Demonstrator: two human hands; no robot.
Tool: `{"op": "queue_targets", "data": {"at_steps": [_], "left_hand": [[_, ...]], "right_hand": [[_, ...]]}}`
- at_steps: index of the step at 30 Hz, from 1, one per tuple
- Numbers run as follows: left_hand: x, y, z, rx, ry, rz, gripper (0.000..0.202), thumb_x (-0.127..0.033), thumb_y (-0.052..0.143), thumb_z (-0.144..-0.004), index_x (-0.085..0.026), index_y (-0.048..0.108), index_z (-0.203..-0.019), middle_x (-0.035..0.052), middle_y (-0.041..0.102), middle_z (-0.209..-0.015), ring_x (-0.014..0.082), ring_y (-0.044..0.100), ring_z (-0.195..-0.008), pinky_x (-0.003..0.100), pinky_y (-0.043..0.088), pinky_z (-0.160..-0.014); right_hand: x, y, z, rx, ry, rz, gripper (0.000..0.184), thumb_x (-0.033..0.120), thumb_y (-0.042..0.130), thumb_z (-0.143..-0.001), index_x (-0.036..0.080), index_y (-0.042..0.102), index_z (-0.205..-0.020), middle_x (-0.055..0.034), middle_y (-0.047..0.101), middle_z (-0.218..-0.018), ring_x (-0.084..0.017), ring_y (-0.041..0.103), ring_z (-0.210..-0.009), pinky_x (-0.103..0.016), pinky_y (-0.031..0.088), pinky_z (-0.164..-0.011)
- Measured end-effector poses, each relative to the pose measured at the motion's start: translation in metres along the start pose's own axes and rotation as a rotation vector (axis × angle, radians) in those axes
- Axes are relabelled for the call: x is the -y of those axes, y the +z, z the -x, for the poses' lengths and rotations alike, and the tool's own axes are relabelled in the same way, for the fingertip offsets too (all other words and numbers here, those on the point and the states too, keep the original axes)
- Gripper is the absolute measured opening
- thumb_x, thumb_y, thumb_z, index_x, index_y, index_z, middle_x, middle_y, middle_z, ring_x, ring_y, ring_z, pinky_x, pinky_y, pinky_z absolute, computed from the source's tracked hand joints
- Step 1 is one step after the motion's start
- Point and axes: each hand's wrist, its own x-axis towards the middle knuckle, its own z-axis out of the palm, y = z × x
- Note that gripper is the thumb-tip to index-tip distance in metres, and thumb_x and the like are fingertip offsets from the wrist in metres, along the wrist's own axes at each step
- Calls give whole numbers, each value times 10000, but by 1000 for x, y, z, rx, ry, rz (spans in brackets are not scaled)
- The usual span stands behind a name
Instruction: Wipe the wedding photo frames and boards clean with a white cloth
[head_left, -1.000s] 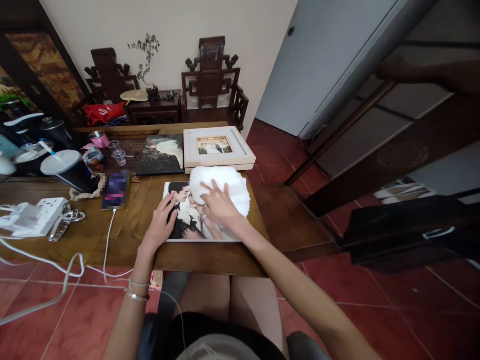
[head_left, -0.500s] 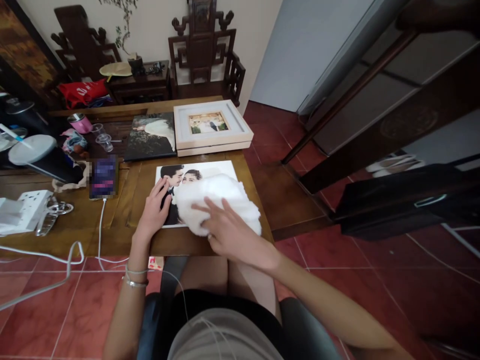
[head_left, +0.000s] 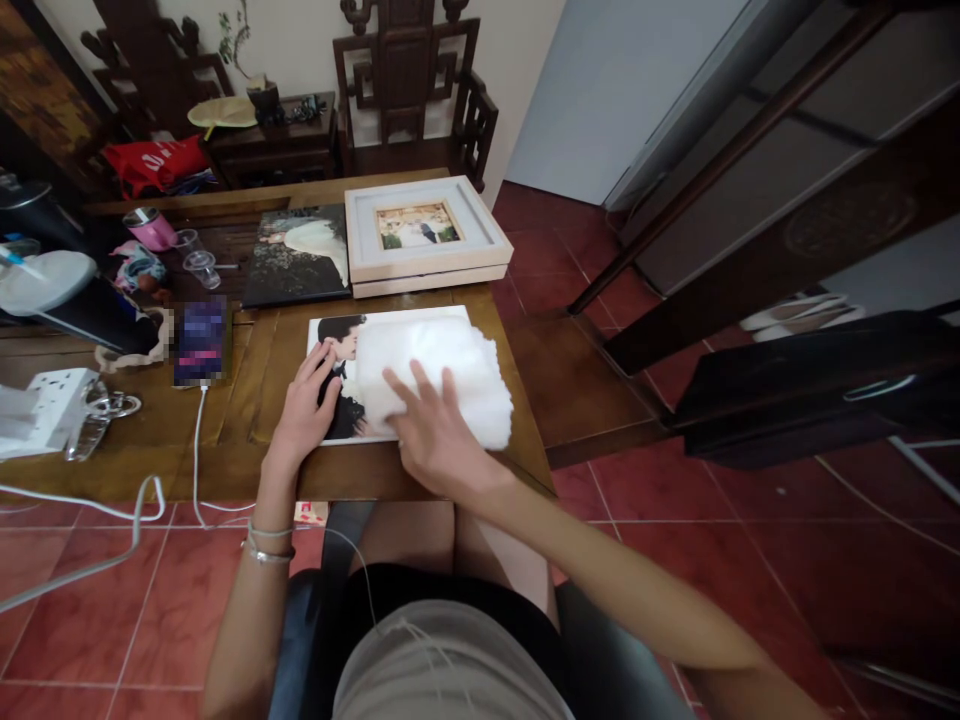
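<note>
A glossy photo print point(head_left: 334, 330) of a couple lies flat at the near edge of the wooden table point(head_left: 247, 400). My left hand point(head_left: 304, 405) rests on its left side, fingers spread and pressing it down. A fluffy white cloth point(head_left: 435, 375) covers the right part of the print. My right hand point(head_left: 431, 435) lies flat on the cloth with its fingers stretched out.
Behind the print lie a white framed photo point(head_left: 420, 235) and a dark canvas photo point(head_left: 296, 255). To the left are a phone point(head_left: 201, 340) on a charging cable, a power strip point(head_left: 49, 410), cups and a black pot. Carved chairs stand at the back wall.
My right hand has slid the cloth across the print, first toward me, then a little back up and left. The left hand stayed on the print's left edge.
</note>
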Motion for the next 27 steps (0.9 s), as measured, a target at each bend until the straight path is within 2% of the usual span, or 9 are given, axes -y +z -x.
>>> {"op": "queue_targets", "data": {"at_steps": [3, 6, 11, 14, 17, 20, 22, 24, 27], "left_hand": [[2, 1, 0, -2, 11, 7, 447, -273, 429, -945, -202, 451, -1386, 98, 407, -1485, 228, 325, -1399, 469, 271, -1149], [4, 1, 1, 1, 17, 14, 449, -266, 427, -943, -212, 447, -1389, 95, 405, -1486, 226, 326, -1399, 468, 272, -1148], [3, 1, 1, 19, -1, 22, 463, -283, 426, -946, -172, 440, -1396, 119, 398, -1487, 230, 316, -1403, 463, 255, -1154], [0, 0, 2, 8, -17, 49, 462, -317, 422, -950, -173, 453, -1388, 112, 410, -1481, 230, 327, -1398, 453, 254, -1156], [-5, -2, 3, -94, -44, 134, 472, -382, 373, -969, -195, 446, -1396, 93, 419, -1478, 222, 320, -1402, 437, 241, -1164], [-9, -5, 4, -252, -62, 242, 499, -450, 303, -980, -214, 448, -1396, 77, 424, -1477, 223, 318, -1403, 431, 233, -1170], [-11, -6, 5, -302, -59, 275, 511, -461, 263, -986, -211, 465, -1383, 76, 444, -1463, 224, 348, -1387, 426, 245, -1168], [-12, -6, 6, -295, -59, 262, 504, -435, 242, -994, -201, 475, -1375, 78, 448, -1459, 219, 365, -1378, 423, 257, -1165], [-11, -4, 7, -199, -57, 185, 455, -376, 287, -994, -193, 496, -1354, 74, 459, -1452, 207, 372, -1375, 425, 273, -1161]], "right_hand": [[19, -12, 32, 86, -94, -45, 261, 113, 514, -775, 186, 698, -945, -96, 414, -1470, -424, 202, -1392, -683, 166, -1078], [17, -31, 34, 156, -155, -96, 278, 106, 479, -798, 170, 679, -981, -106, 438, -1451, -377, 268, -1381, -630, 232, -1084], [-14, -44, -28, 181, -26, -89, 381, 4, 415, -773, 127, 648, -1048, -145, 428, -1453, -328, 271, -1393, -604, 227, -1095], [-20, -36, -66, 142, 107, -31, 432, -13, 417, -762, 107, 635, -1115, -153, 341, -1506, -367, 182, -1416, -661, 165, -1088], [-10, -21, -75, 65, 115, -5, 379, 55, 489, -779, 142, 664, -1103, -129, 313, -1525, -419, 150, -1410, -711, 111, -1067], [8, -3, -54, 42, -67, -21, 279, 134, 566, -772, 197, 710, -1002, -87, 344, -1516, -415, 160, -1407, -703, 63, -1078], [16, 5, -30, 67, -207, -44, 239, 131, 569, -752, 208, 723, -917, -53, 351, -1515, -395, 152, -1414, -682, 40, -1095], [17, 8, -3, 97, -287, -80, 256, 104, 542, -730, 202, 718, -888, -31, 356, -1514, -366, 137, -1425, -654, 41, -1116], [4, -1, 29, 129, -240, -143, 325, 62, 497, -676, 190, 697, -898, -41, 390, -1493, -325, 144, -1433, -621, 108, -1130]]}}
